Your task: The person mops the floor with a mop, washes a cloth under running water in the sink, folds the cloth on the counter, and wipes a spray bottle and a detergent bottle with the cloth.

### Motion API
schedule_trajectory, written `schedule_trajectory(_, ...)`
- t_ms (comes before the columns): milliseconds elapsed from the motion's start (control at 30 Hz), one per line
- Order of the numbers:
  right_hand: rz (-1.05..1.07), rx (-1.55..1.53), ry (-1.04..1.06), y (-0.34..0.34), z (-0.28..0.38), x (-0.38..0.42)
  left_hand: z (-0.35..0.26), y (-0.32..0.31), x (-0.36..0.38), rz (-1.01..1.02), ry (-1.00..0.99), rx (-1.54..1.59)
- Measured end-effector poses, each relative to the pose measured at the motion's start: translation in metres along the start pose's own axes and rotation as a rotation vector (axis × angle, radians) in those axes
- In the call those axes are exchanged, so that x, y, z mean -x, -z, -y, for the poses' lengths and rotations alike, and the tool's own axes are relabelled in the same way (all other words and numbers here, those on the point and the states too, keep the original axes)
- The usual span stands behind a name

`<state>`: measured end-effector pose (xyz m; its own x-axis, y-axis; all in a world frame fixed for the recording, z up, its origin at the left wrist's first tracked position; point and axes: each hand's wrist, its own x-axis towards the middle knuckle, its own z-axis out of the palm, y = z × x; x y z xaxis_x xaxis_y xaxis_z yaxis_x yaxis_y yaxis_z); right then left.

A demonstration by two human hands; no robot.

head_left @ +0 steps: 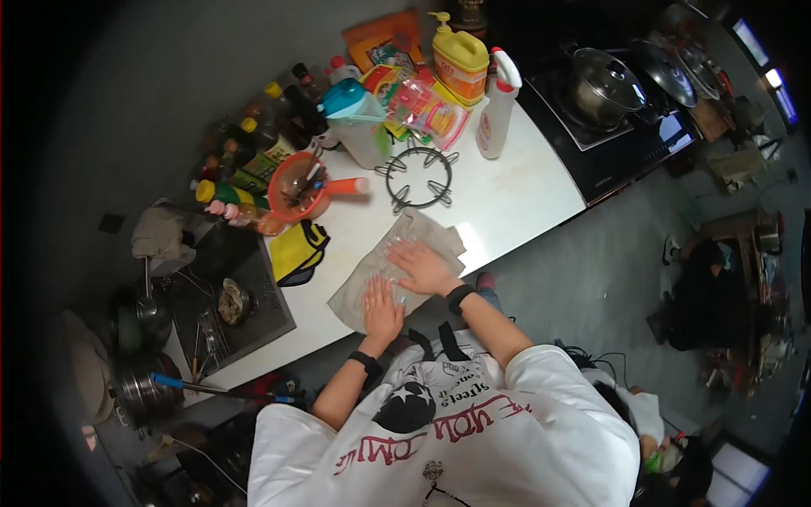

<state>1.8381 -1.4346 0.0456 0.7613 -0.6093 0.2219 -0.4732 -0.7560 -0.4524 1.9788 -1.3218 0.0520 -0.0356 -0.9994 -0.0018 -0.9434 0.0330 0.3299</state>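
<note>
Grey cloth (372,275) lies flat on the white desk (515,190) under both palms: the left hand (383,311) and right hand (425,269) each have an unclenched grip, fingers spread, pressing it. Just beyond them stands a black wire trivet (415,179), then a white spray bottle (496,108).

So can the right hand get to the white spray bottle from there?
Probably yes. The right hand lies flat on the cloth, and only bare counter lies between it and the spray bottle; the black wire trivet sits off to the side.
</note>
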Motion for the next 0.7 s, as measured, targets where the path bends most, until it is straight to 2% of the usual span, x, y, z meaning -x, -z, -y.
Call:
schedule_trajectory(67, 0.018, -0.024, 0.01, 0.027, -0.042, 0.022, -0.037, -0.012, -0.016, 0.065, 0.002, 0.016)
schedule_trajectory(133, 0.02, -0.038, 0.015, 0.056, -0.086, 0.043, -0.082, -0.03, -0.046, 0.033, -0.022, 0.08)
schedule_trajectory(200, 0.021, -0.373, 0.011, 0.084, -0.124, 0.065, -0.123, -0.041, -0.073, 0.063, -0.031, 0.108)
schedule_trajectory(233, 0.028, -0.391, 0.008, 0.098, -0.14, 0.075, -0.14, -0.045, -0.083, 0.076, -0.044, 0.145)
schedule_trajectory(300, 0.028, -0.176, -0.048, 0.123, -0.163, 0.085, -0.164, -0.054, -0.108, 0.088, -0.044, 0.157)
schedule_trajectory(333, 0.032, -0.189, -0.042, 0.131, -0.17, 0.082, -0.171, -0.056, -0.123, 0.083, -0.062, 0.174)
schedule_trajectory(400, 0.046, -0.011, -0.107, 0.141, -0.181, 0.079, -0.177, -0.057, -0.147, 0.062, -0.056, 0.193)
schedule_trajectory(500, -0.039, 0.022, -0.14, 0.13, -0.185, 0.065, -0.172, -0.055, -0.171, 0.029, -0.039, 0.191)
schedule_trajectory(633, -0.043, 0.051, -0.157, 0.113, -0.179, 0.054, -0.148, -0.041, -0.177, 0.067, -0.092, 0.115)
schedule_trajectory(700, -0.025, 0.031, -0.232, 0.107, -0.171, 0.048, -0.133, -0.036, -0.175, 0.067, -0.105, 0.054)
